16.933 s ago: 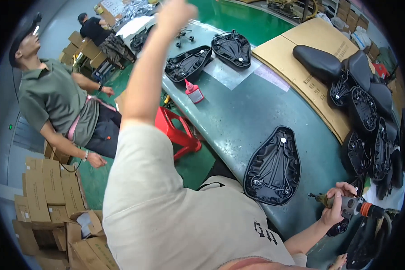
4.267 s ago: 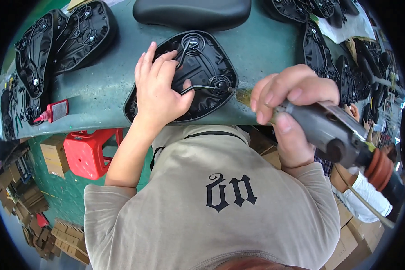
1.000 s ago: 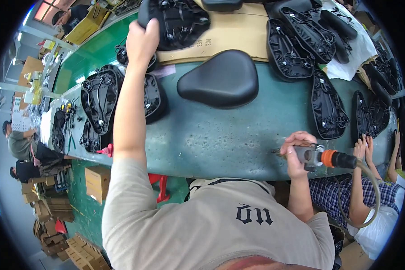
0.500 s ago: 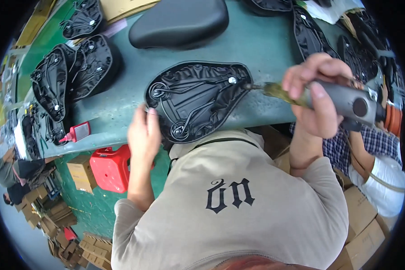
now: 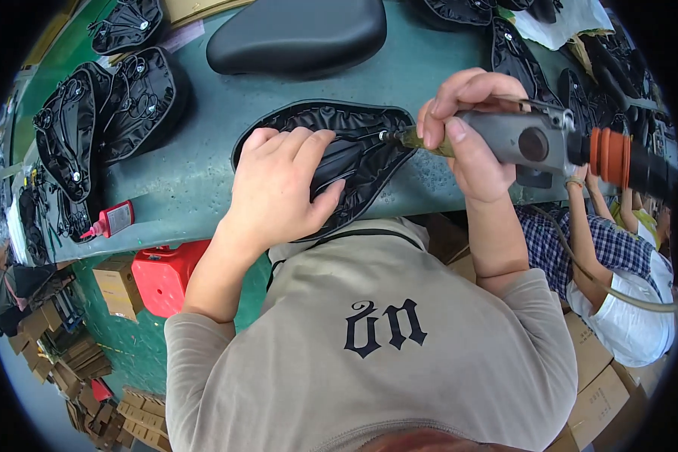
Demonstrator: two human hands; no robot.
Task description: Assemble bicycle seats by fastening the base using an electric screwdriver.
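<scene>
On the green table point(image 5: 203, 169), near edge, centre: one upturned saddle point(image 5: 354, 151), black underside showing.

Change since half a second ago: left hand point(image 5: 282, 188), then off the table edge beside the saddle, now lies flat on the saddle's left half, fingers spread, palm pressing down. Right hand point(image 5: 467, 135) and driver point(image 5: 535, 139) sit closer to the saddle; the bit tip now meets its right end, where earlier it pointed at the rim from just outside. Saddle itself lies in much the same spot.

Right hand: fingers wrapped tight around the grey driver body, forefinger and thumb near the bit. Orange collar at the tool's rear; hose trails off right.

Count:
- Saddle in work: one.
- Finished saddle point(image 5: 297, 34), smooth side up, just beyond it: one.
- Upturned saddles point(image 5: 105, 113), left group: at least three, overlapping.
- Further saddles, upper right: several, number unclear.
- Red bottle point(image 5: 111, 220), lying at left edge: one.
- Red stool point(image 5: 166, 275) under the table: one.
- Co-worker point(image 5: 618, 286), checked shirt, lower right: one.
</scene>
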